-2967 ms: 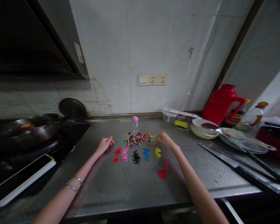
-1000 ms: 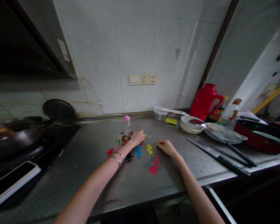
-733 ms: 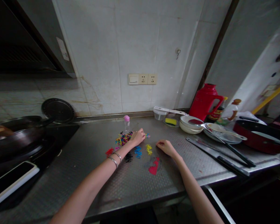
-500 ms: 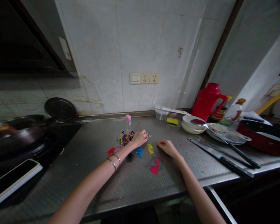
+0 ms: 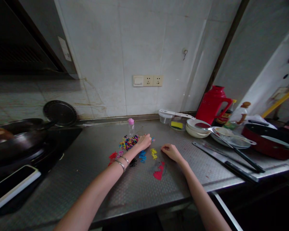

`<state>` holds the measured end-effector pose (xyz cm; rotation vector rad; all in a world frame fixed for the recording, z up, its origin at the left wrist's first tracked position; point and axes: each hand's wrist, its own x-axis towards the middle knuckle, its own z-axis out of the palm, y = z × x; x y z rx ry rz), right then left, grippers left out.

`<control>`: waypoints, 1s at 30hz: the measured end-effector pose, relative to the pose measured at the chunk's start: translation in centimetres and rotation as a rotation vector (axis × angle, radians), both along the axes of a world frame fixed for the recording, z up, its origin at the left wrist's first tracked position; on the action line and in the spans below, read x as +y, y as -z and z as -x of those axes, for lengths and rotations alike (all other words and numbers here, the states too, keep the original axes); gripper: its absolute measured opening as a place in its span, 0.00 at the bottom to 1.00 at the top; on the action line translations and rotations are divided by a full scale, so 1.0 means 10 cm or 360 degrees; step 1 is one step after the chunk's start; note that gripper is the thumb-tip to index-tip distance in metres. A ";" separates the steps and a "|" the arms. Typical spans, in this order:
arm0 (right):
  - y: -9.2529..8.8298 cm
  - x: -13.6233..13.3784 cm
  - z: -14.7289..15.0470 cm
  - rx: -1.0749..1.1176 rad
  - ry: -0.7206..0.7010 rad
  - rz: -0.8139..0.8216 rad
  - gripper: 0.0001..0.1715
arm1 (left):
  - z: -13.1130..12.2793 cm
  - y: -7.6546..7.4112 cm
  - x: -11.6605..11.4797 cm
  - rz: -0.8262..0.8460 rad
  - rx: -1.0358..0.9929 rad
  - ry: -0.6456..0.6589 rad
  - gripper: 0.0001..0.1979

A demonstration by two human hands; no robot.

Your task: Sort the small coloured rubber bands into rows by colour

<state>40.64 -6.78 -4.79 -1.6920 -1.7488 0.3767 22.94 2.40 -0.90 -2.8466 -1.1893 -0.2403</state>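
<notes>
My left hand [image 5: 144,141] reaches over the right side of a mixed pile of small coloured bands [image 5: 128,142], fingers closed and bent down; what they pinch is hidden. My right hand [image 5: 170,150] rests on the counter with curled fingers, just right of a yellow group of bands [image 5: 153,153]. Whether it holds anything is too small to see. Nearer me lie blue bands [image 5: 142,156], black bands [image 5: 133,162], partly behind my left forearm, and red bands [image 5: 112,156]. A clear packet with a red pattern [image 5: 158,173] lies in front. Behind the pile stands a pink-capped clear bottle [image 5: 131,127].
Left are a wok [image 5: 21,138] on the stove and a white-edged phone [image 5: 15,187]. To the right are stacked bowls [image 5: 197,131], a yellow sponge [image 5: 176,124], a red thermos [image 5: 213,104], a long knife [image 5: 221,160] and a red pan [image 5: 265,144].
The whole view has shifted slightly. My left hand has barely moved over the pile's right side, its forearm a little further right. My right hand stays in place.
</notes>
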 end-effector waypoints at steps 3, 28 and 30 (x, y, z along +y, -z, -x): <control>0.01 0.00 0.00 -0.0004 -0.0008 0.0005 0.14 | 0.05 -0.02 0.02 0.0031 -0.0093 0.0059 0.10; 0.01 0.00 0.00 -0.0046 -0.0014 -0.0021 0.15 | 0.71 -0.08 0.13 0.0497 -0.1010 0.0343 0.11; 0.01 0.00 0.01 -0.0059 -0.0015 -0.0016 0.15 | 1.02 -0.09 0.27 0.0400 -0.1280 0.0076 0.14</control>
